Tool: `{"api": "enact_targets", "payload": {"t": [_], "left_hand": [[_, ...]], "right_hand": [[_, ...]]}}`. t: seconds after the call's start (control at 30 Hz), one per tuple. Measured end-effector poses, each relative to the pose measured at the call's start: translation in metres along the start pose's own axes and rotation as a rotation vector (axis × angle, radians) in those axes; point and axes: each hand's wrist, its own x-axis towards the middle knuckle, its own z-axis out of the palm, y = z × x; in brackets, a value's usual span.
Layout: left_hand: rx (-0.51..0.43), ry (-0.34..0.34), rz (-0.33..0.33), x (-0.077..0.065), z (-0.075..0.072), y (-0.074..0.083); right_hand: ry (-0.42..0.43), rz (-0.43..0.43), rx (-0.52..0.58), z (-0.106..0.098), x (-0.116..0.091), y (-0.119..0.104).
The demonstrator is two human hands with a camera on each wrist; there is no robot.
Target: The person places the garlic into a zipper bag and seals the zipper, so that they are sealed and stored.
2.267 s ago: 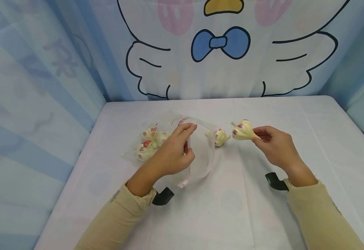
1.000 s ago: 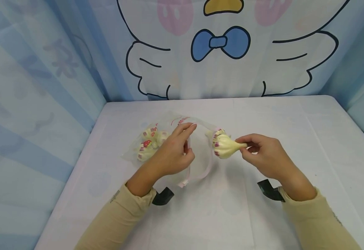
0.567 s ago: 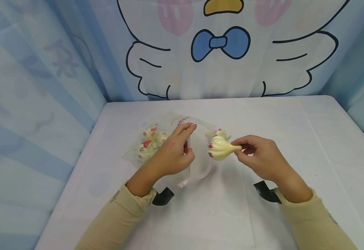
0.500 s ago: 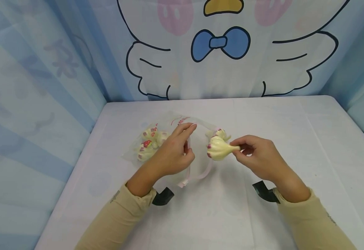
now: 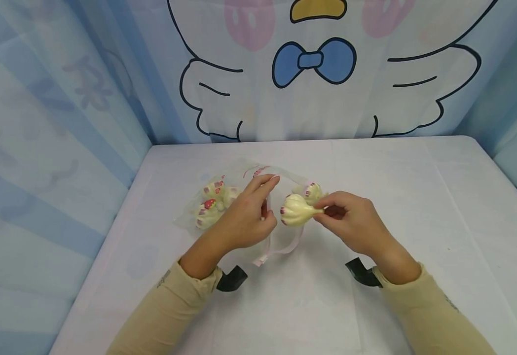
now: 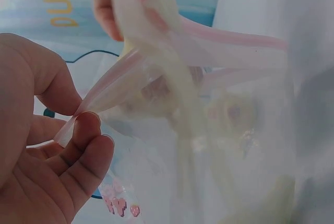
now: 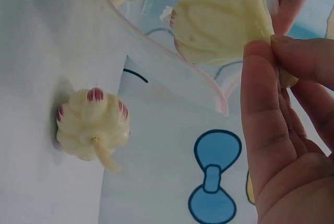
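Note:
My left hand [image 5: 247,217] pinches the pink-edged rim of a clear plastic bag [image 6: 250,41] between thumb and fingers, and the bag's mouth stands apart. Several cream garlic bulbs [image 5: 207,213] with purple marks lie inside it, partly hidden by this hand. By its stem, my right hand [image 5: 356,222] pinches another garlic bulb [image 5: 296,210], its root end pointing left at the bag's mouth. In the right wrist view that bulb [image 7: 219,20] is above the bag's pink edge. A loose garlic bulb [image 7: 94,125] rests on the table just outside the bag, behind the held one.
A white cloth covers the table [image 5: 329,305]. Behind it hangs a curtain [image 5: 312,108] printed with a cartoon duck and blue bow tie. A pale blue curtain [image 5: 41,172] closes the left side. Black straps [image 5: 232,279] show at both sleeve cuffs.
My right hand has carried the garlic bulb leftward and slightly nearer, from the right of the loose bulb to the bag's mouth. The left hand and the bag have stayed in place.

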Motion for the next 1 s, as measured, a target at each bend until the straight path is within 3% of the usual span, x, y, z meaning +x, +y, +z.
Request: {"api": "enact_targets", "payload": {"t": [0.33,0.63,1.0], "left_hand": [[0.001,0.004,0.013,0.0,-0.001,0.001],[0.004,-0.002,0.012,0.0,-0.002,0.001],[-0.004,0.002,0.017,0.0,-0.001,0.0]], "right_hand": [[-0.047,-0.008,0.074,0.011,0.003,-0.002],[-0.083,0.034,-0.042,0.03,0.008,0.001],[-0.069,0.016,-0.101,0.055,0.012,0.004]]}}
